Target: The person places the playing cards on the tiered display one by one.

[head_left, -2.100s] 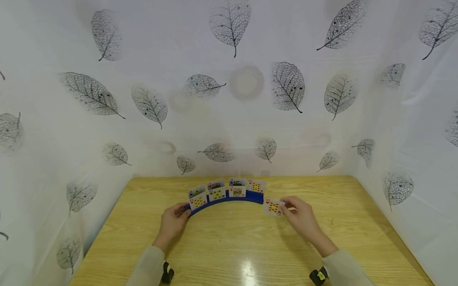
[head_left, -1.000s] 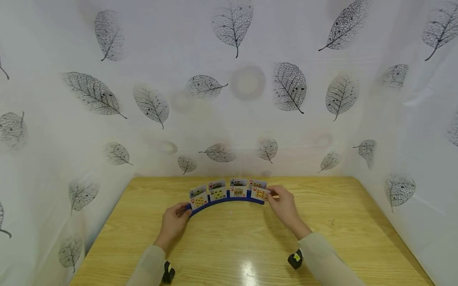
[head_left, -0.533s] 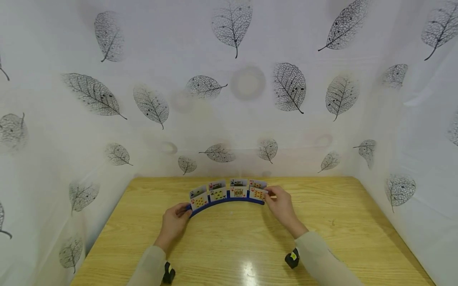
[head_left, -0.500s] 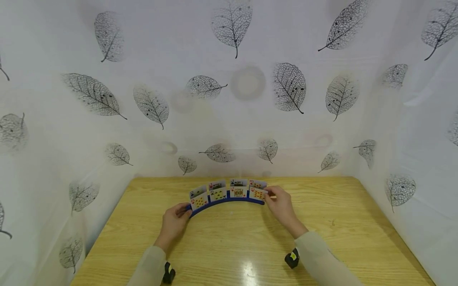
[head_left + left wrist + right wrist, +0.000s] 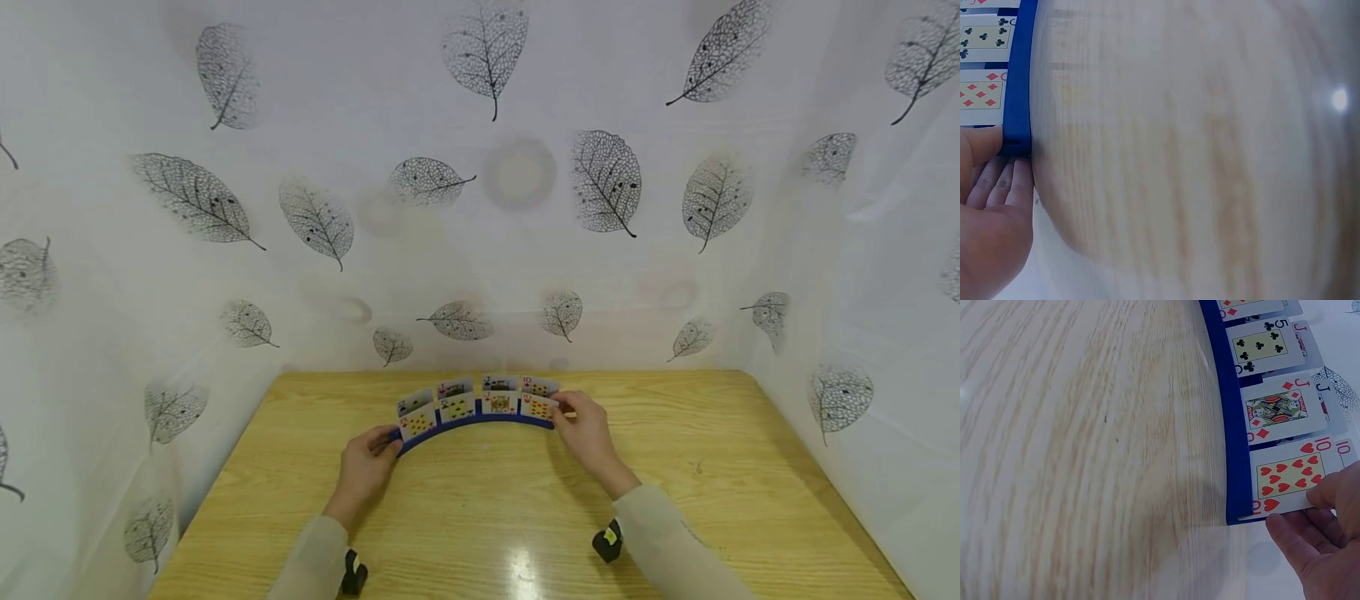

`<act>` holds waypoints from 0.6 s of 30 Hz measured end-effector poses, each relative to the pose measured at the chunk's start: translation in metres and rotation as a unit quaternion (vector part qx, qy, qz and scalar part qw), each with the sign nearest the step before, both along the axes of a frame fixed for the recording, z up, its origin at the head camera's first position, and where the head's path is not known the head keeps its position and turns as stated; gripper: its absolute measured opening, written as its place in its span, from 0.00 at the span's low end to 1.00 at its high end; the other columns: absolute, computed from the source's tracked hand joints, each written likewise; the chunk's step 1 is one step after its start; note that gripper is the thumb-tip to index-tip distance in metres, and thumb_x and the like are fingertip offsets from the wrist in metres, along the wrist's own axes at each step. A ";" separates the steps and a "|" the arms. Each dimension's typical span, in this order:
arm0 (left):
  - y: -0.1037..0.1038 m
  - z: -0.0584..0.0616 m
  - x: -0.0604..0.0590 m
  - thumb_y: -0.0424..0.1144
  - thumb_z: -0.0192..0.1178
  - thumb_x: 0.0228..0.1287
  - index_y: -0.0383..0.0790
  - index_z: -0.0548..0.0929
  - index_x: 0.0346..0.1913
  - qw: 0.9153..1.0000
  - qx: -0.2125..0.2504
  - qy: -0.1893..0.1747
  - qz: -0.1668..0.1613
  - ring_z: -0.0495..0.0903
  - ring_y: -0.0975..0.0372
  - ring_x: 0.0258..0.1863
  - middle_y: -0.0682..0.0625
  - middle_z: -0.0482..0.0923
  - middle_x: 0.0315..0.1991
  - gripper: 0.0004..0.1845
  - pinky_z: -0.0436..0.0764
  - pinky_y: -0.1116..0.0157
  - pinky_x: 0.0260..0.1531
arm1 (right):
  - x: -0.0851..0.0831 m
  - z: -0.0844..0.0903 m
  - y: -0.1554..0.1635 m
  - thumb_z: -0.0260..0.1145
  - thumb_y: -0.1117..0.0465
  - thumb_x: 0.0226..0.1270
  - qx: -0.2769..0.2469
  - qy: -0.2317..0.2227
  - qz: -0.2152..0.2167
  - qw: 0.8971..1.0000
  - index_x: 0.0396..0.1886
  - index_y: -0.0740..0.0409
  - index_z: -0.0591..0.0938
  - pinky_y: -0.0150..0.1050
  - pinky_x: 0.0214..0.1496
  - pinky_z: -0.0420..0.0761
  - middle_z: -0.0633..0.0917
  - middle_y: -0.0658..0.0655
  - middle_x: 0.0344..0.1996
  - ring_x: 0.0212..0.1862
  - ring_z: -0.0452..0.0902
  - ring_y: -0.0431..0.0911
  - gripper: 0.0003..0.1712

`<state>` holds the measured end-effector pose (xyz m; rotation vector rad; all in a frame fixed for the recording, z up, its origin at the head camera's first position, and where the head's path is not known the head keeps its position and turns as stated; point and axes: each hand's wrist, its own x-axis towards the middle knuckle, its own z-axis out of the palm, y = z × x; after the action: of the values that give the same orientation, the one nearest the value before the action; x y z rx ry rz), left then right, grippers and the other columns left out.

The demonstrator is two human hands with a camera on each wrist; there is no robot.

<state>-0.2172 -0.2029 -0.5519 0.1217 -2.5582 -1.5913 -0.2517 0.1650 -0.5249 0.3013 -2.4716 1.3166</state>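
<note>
Right wrist view puts the thing in hand closest: the ten of hearts playing card (image 5: 1291, 477), seated at the right-hand end of the front slot of the curved blue plastic card holder (image 5: 1225, 419), face toward you. Your right hand (image 5: 1322, 544) pinches its outer edge between thumb and fingers, a narrow grip on the card alone.

The risk, as I judge it: the card looks only lightly seated at the very end of the holder, so a pull outward as you let go could drag it off the open end, or tip it against the jack of diamonds card (image 5: 1277, 409) just beside it. A push along the slot could also slide the whole holder (it is light plastic on smooth wood).

The card stands on its short edge, long axis upright and leaning slightly away from you, its printed face aimed at you.

At the holder's opposite end your left hand (image 5: 365, 468) steadies it, thumb and fingertips pressed against the blue end (image 5: 1017, 134); that grip is narrow too. Holder and cards sit toward the far middle of the pale wooden table (image 5: 480, 517).
</note>
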 end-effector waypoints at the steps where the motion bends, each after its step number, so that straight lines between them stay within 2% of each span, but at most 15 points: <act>1: 0.000 0.000 0.000 0.27 0.64 0.72 0.28 0.85 0.59 1.000 0.000 0.000 0.000 0.86 0.42 0.57 0.31 0.86 0.55 0.16 0.89 0.56 0.57 | 0.000 -0.001 0.000 0.69 0.72 0.71 -0.001 0.002 0.000 1.000 0.46 0.64 0.88 0.38 0.42 0.92 0.88 0.61 0.41 0.45 0.87 0.55 0.07; 6: 0.000 -0.001 0.000 0.26 0.64 0.71 0.28 0.85 0.59 1.000 0.000 0.002 0.000 0.87 0.42 0.56 0.31 0.86 0.55 0.16 0.89 0.56 0.56 | 0.001 -0.002 0.000 0.70 0.71 0.71 -0.004 0.007 -0.001 1.000 0.46 0.64 0.88 0.38 0.41 0.92 0.88 0.60 0.41 0.44 0.87 0.54 0.07; 13: 0.001 0.001 0.002 0.26 0.64 0.71 0.28 0.85 0.60 1.000 0.004 -0.005 0.000 0.87 0.43 0.57 0.32 0.86 0.56 0.16 0.89 0.58 0.56 | 0.001 0.000 0.000 0.70 0.71 0.71 -0.014 -0.014 -0.003 1.000 0.49 0.66 0.87 0.42 0.45 0.93 0.88 0.62 0.43 0.46 0.88 0.56 0.09; 18: 0.000 0.001 0.001 0.27 0.64 0.72 0.28 0.84 0.61 1.000 0.008 -0.012 -0.002 0.86 0.43 0.58 0.32 0.85 0.57 0.17 0.89 0.58 0.56 | 0.003 0.002 0.002 0.71 0.70 0.70 -0.015 -0.020 -0.011 1.000 0.49 0.66 0.87 0.41 0.46 0.93 0.88 0.63 0.44 0.47 0.88 0.56 0.10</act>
<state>-0.2160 -0.2024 -0.5513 0.1388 -2.5656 -1.6231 -0.2489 0.1667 -0.5231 0.2418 -2.4779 1.3631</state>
